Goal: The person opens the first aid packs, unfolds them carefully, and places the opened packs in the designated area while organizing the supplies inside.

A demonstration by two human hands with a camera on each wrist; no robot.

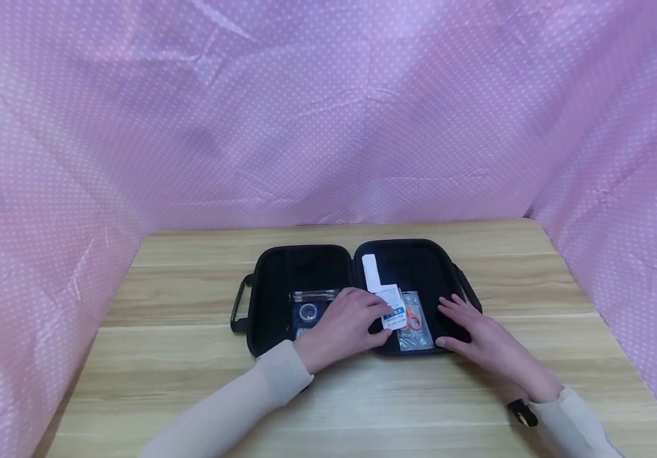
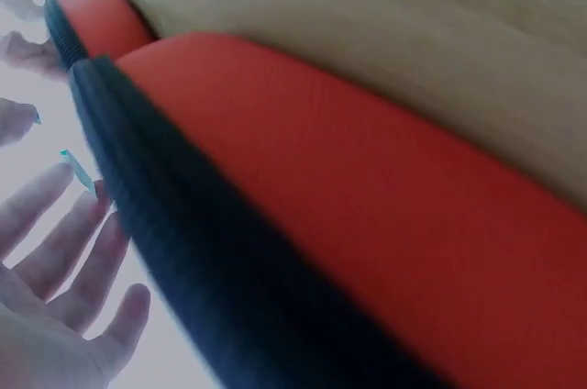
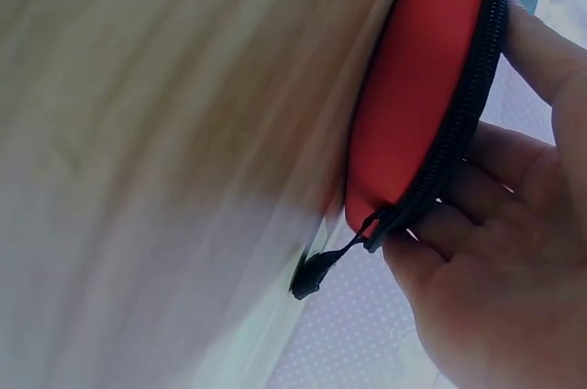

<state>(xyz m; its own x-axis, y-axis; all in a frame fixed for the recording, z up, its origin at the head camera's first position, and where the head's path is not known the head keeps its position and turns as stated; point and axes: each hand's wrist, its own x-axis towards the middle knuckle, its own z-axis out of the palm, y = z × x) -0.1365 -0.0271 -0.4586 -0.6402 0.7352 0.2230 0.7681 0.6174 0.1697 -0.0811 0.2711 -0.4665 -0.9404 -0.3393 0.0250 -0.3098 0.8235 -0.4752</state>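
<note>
A zip case [image 1: 296,257], black inside and red outside, lies unfolded on the table. Over its right half, my left hand [image 1: 348,321] holds a small white packet with a blue band [image 1: 391,305] by its edges, between thumb and fingers. Beneath and beside that packet are orange-handled scissors [image 1: 414,319] and a clear plastic bag [image 1: 420,343]. A white strip-shaped packet [image 1: 371,272] lies above them. My right hand [image 1: 479,334] rests with spread fingers at the case's right rim; the red shell [image 3: 422,86] and zipper show beside it in the right wrist view.
In the left half sit a clear tube [image 1: 313,296] and a round ring-shaped item [image 1: 308,312], partly behind my left hand. Carry handles [image 1: 240,305] stick out at both sides. The wooden table [image 1: 191,273] meets a pink dotted curtain [image 1: 328,159] behind.
</note>
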